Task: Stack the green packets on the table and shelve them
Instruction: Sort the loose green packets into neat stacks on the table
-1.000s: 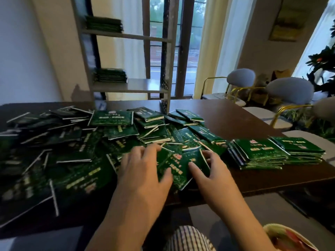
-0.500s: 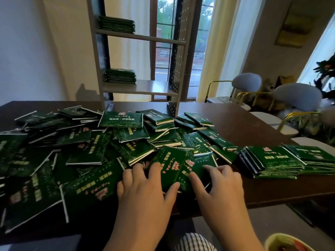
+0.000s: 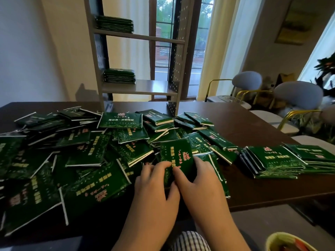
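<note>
Left hand (image 3: 154, 185), right hand (image 3: 201, 185): fingers (image 3: 164, 164) grasp one packet (image 3: 178, 153); dark, perhaps wooden table (image 3: 244, 127); shelf (image 3: 141, 87) behind.

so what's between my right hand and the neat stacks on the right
In the head view: a few loose packets beside the right hand, then a strip of bare table before the stacks.

Gold lines of characters and red emblem printed on green packet (image 3: 176, 153), loose packets (image 3: 121, 120), stacked packets (image 3: 273, 156); all too blurred to read.
</note>
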Tool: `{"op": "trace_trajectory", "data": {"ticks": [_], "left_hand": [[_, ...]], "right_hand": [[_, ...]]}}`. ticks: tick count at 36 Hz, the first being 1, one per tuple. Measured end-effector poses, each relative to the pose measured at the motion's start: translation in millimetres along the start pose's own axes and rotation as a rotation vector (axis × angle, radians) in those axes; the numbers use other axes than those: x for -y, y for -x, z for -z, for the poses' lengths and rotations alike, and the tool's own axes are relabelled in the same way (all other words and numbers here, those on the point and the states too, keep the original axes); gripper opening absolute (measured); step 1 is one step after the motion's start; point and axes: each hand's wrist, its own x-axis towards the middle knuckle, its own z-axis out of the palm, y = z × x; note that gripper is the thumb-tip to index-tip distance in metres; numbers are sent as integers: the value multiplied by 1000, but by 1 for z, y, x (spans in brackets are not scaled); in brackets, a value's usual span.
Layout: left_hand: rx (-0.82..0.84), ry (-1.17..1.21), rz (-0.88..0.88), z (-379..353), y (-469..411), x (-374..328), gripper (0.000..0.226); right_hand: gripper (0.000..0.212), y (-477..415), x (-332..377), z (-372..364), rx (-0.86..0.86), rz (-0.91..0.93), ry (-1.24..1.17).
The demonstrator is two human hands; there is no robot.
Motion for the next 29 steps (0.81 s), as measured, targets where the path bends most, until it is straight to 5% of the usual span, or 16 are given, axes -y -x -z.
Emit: {"op": "trace_trajectory", "data": {"ticks": [6, 13, 21, 29], "left_hand": [[-4, 238, 15, -1, -1, -3, 36], [23, 499, 115, 14, -27, -7, 59], [14, 868, 219, 15, -64, -17, 76], [130, 684, 138, 18, -77, -21, 78]], "right_hand": [[33, -4, -3, 5, -41, -52, -333], [40, -14, -6, 28, 50, -47, -643], [36, -34, -3, 41, 214, -39, -614], [33, -49, -11, 86, 235, -172, -528]]}}
